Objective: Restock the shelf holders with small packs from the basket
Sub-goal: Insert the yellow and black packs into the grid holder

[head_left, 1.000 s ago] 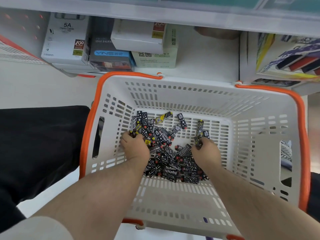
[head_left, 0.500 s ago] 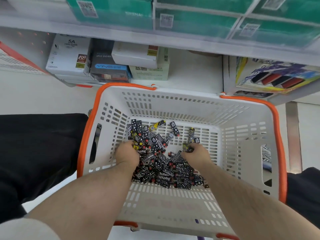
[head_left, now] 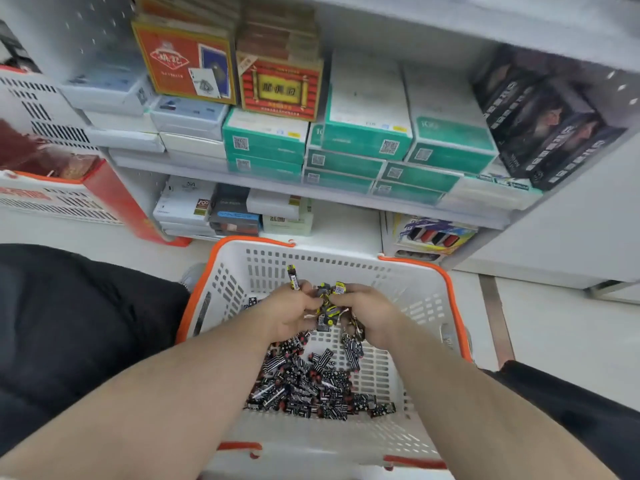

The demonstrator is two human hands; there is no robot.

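Basket (head_left: 408, 289): white slotted plastic with an orange rim, on the pale floor just in front of the shelf unit, between the person's knees.
Loose packs (head_left: 304, 386): a heap of small black, white and red patterned packs on the basket floor, toward the near side and below both hands.
Left hand (head_left: 289, 311): raised above the basket floor, fingers curled round a few packs; one thin pack sticks up from its fingertips toward the basket's far wall.
Right hand (head_left: 367, 315): level with the left hand and just beside it, fingers curled round a clump of packs.
Held packs (head_left: 327, 308): black and yellow ones bunched between the two hands over the middle of the basket; a few hang down from the right hand toward the heap.
Grip: both hands are closed on packs; how many each holds I cannot tell.
Green boxes (head_left: 367, 143): stacked in rows on the shelf beyond the basket's far rim.
Red boxes (head_left: 280, 88): on top of the green boxes, above the basket's left half.
Dark boxes (head_left: 540, 123): on the same shelf, to the right of the basket.
Lower shelf boxes (head_left: 235, 209): white and dark boxes right behind the basket's far left corner.
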